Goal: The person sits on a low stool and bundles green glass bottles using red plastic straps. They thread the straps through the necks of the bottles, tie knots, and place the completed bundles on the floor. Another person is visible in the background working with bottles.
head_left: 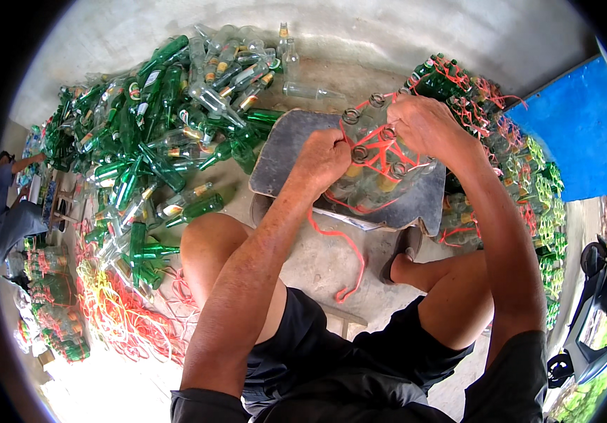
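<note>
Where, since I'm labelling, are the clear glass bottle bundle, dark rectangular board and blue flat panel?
Clear glass bottle bundle (365, 186), head view: front glass.
Dark rectangular board (283, 156), head view: bare left part.
Blue flat panel (577, 134), head view: middle.

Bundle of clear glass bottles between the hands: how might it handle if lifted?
The bundle of clear glass bottles would probably feel heavy, being several together. They might shift or clink, as the red strap has a loose end hanging. Unpadded glass could chip if knocked.
</note>
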{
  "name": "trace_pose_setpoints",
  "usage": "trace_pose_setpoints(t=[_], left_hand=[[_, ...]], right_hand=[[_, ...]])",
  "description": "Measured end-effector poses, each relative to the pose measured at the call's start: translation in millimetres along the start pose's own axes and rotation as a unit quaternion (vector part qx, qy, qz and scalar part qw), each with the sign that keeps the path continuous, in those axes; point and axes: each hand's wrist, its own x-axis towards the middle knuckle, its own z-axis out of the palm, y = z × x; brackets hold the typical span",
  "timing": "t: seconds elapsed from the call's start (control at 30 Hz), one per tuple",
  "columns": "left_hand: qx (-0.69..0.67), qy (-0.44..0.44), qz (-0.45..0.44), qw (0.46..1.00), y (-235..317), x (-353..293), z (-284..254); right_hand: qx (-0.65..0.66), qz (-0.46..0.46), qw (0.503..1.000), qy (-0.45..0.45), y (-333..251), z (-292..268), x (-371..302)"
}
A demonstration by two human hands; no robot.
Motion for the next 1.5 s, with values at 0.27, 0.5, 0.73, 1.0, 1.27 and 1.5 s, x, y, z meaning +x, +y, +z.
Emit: trace_pose_setpoints(t=[0.27, 0.5, 0.73, 1.0, 1.27, 1.5], left_hand=[[0.009, 0.025, -0.027, 0.999, 12.3, -2.0, -9.8], [0.073, 0.004, 0.057, 0.996, 17.7, -2.2, -24.0], [0.119, -0.065, 0.085, 0.987, 38.0, -1.7, -32.5], [0.123, -0.099, 0.085, 0.984, 30.2, 12.8, -45.2], [0.138, -0.100, 0.131, 0.977, 20.6, 33.6, -47.7], [0.171, -0.091, 0.169, 0.966, 16.8, 41.8, -51.4]], right_hand=[[0.011, 0.038, 0.998, -0.055, -7.1, -8.0, 9.3], [0.085, 0.011, 0.989, 0.118, -11.2, 11.0, -36.5], [0.219, 0.086, 0.948, 0.213, -69.5, 14.3, -102.4], [0.229, 0.186, 0.938, 0.182, -88.4, 41.8, -98.6], [0.236, 0.197, 0.931, 0.195, -89.8, 45.9, -96.9], [0.201, 0.220, 0.931, 0.213, -94.3, 55.2, -92.8]])
